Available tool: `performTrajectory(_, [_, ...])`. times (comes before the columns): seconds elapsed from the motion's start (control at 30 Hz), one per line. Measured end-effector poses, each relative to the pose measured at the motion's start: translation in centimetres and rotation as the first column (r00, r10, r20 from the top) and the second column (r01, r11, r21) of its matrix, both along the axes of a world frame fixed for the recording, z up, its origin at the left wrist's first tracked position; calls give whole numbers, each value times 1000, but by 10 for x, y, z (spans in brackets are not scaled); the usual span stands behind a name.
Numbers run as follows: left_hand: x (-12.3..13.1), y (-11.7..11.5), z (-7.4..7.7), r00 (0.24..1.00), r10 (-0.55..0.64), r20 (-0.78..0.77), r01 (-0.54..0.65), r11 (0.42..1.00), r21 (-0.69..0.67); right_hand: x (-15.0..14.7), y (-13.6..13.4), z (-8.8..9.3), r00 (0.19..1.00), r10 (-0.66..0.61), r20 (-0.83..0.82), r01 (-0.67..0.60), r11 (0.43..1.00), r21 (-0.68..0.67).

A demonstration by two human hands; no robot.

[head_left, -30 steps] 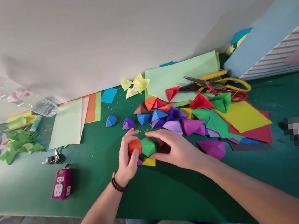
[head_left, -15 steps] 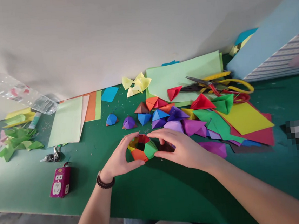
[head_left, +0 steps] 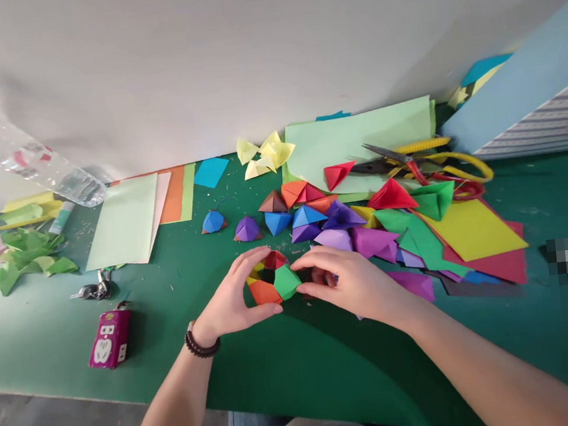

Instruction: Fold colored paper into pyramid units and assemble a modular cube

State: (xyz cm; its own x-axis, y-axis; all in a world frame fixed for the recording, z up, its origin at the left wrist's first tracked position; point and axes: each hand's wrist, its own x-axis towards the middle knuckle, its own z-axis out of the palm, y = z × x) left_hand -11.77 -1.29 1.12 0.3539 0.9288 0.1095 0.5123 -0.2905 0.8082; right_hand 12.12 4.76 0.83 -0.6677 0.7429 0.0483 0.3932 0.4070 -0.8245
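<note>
While the left hand (head_left: pixel 234 295) and right hand (head_left: pixel 353 280) hold the paper ring (head_left: pixel 285 282) between them, a slip could part its units (head_left: pixel 264 292).

left hand (head_left: pixel 234 295) | right hand (head_left: pixel 354 283) | both hold paper origami ring (head_left: pixel 286 281) | over green mat (head_left: pixel 328 356)

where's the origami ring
In the head view, the multicoloured origami ring is held between the left hand and right hand, below the purple paper pyramids.

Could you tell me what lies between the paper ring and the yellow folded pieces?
In the head view, a blue paper pyramid and a brown one lie there.
</note>
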Motion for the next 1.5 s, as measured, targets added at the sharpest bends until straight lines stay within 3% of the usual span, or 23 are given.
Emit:
performTrajectory(0.1, [1, 0, -1, 999, 30, 40, -29, 1000, -3, 2, 1, 2, 1000, -7, -5, 7, 997, -73])
performTrajectory(0.23, [3, 0, -8, 973, 184, 140, -176, 982, -65, 3, 2, 2, 1000, -11, -9, 8, 977, -214])
performTrajectory(0.33, [3, 1, -12, 960, 275, 62, -272, 961, -53, 3, 1, 0, 1000, -11, -12, 7, 969, -245])
performTrajectory(0.43, [4, 1, -11, 964, 256, -69, -257, 966, -8, 3, -1, -1, 1000, -4, -31, -4, 972, -233])
performTrajectory(0.5, [5, 0, -10, 975, 210, -66, -213, 977, -33, 3, -1, 0, 999, -5, -34, -3, 973, -229])
performTrajectory(0.6, [5, -1, -9, 976, 203, 72, -190, 969, -155, 2, -2, 2, 1000, -11, -28, 4, 972, -233])
performTrajectory(0.7, [4, 0, -8, 931, 274, 241, -208, 940, -269, 2, -2, 4, 999, -31, -19, 27, 981, -192])
performTrajectory(0.83, [2, 1, -7, 850, 339, 404, -244, 932, -270, 3, -3, 3, 997, -65, -33, 63, 996, -66])
performTrajectory(1.0, [0, 3, -11, 822, 316, 474, -233, 946, -227, 5, -3, 2, 999, -35, -35, 35, 999, -17])
performTrajectory(1.2, [1, 3, -14, 775, 209, 596, -102, 973, -209, 7, -2, 7, 999, 47, -15, -47, 999, -14])
performTrajectory(1.5, [0, 1, -9, 893, 112, 436, -42, 985, -168, 6, -6, 10, 993, 103, 55, -103, 995, 3])
